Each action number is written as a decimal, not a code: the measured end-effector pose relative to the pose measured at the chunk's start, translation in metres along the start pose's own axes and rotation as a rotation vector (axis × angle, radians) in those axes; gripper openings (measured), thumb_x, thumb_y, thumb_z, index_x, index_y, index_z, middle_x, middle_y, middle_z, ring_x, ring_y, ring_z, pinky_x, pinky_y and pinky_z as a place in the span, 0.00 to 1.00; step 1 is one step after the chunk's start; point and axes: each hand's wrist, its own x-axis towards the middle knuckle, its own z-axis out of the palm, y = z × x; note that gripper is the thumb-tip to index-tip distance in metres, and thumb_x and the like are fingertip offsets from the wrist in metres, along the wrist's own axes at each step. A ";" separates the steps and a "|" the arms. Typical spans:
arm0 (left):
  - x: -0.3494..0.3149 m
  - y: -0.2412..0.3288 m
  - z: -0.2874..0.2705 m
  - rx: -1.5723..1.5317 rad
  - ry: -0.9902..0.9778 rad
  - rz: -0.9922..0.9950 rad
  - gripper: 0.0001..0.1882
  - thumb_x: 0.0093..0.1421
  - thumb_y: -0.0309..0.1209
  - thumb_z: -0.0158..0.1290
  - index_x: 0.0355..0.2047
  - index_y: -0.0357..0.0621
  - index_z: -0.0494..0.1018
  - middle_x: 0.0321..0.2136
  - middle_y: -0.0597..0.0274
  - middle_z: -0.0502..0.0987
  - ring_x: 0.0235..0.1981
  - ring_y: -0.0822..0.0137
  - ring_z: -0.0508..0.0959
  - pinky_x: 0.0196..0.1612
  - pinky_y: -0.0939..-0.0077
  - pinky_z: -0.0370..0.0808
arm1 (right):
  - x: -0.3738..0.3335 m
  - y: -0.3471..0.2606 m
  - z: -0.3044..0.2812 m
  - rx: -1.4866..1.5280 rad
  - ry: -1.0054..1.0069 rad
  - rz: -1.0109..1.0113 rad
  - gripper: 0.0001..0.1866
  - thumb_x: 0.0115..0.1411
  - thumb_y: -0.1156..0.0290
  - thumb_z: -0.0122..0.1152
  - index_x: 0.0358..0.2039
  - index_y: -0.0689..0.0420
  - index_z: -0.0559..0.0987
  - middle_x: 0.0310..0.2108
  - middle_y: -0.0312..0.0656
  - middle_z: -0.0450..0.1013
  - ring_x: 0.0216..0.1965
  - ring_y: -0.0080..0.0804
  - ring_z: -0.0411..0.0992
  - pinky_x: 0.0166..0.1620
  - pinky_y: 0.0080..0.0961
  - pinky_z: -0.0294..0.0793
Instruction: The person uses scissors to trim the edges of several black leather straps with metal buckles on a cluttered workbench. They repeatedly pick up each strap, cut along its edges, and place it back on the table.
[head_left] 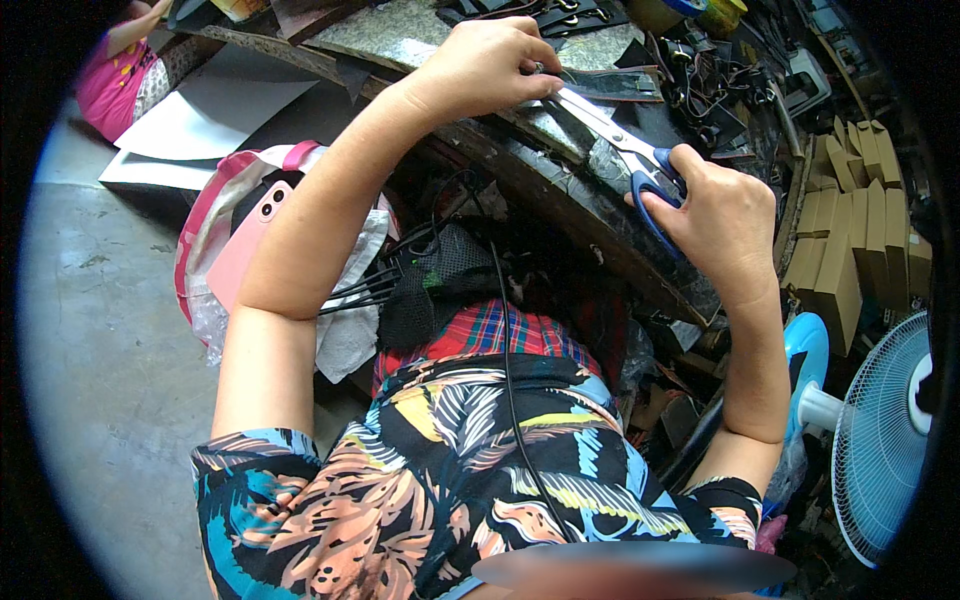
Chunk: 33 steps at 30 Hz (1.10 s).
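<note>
Two hands share this cut: the dark strip [610, 85] lies flat on the bench [560, 190], pinned under my left hand [485, 65], fingers pressed down on it. My right hand [715, 215] is closed through the blue scissors [625, 145]. I'd keep the strip taut and the blades low, clear of my fingertips.

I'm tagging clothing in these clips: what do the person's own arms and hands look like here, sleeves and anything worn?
Both forearms are bare. The left hand and right hand wear no gloves, and no rings or watch show. Short sleeves of a dark shirt, printed with blue, peach and yellow leaves, end above the elbows.
</note>
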 end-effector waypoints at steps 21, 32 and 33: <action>0.006 0.003 0.000 -0.052 0.020 0.151 0.09 0.57 0.37 0.62 0.38 0.54 0.85 0.40 0.63 0.78 0.41 0.61 0.80 0.46 0.68 0.77 | 0.003 0.006 -0.003 -0.067 0.098 -0.082 0.17 0.50 0.57 0.73 0.35 0.52 0.79 0.24 0.41 0.79 0.27 0.38 0.80 0.32 0.34 0.77; 0.005 -0.022 0.019 -0.350 0.112 0.008 0.07 0.62 0.30 0.55 0.32 0.39 0.76 0.35 0.54 0.72 0.39 0.56 0.76 0.44 0.67 0.73 | 0.002 0.003 0.005 0.027 0.010 -0.057 0.19 0.53 0.50 0.69 0.32 0.54 0.79 0.22 0.47 0.78 0.26 0.44 0.80 0.31 0.38 0.79; 0.005 -0.024 0.020 -0.355 0.109 0.016 0.06 0.62 0.30 0.55 0.32 0.39 0.76 0.35 0.54 0.72 0.39 0.56 0.76 0.44 0.67 0.72 | 0.002 0.003 0.006 0.029 0.009 -0.058 0.19 0.54 0.50 0.68 0.32 0.54 0.79 0.22 0.47 0.78 0.27 0.44 0.80 0.31 0.38 0.79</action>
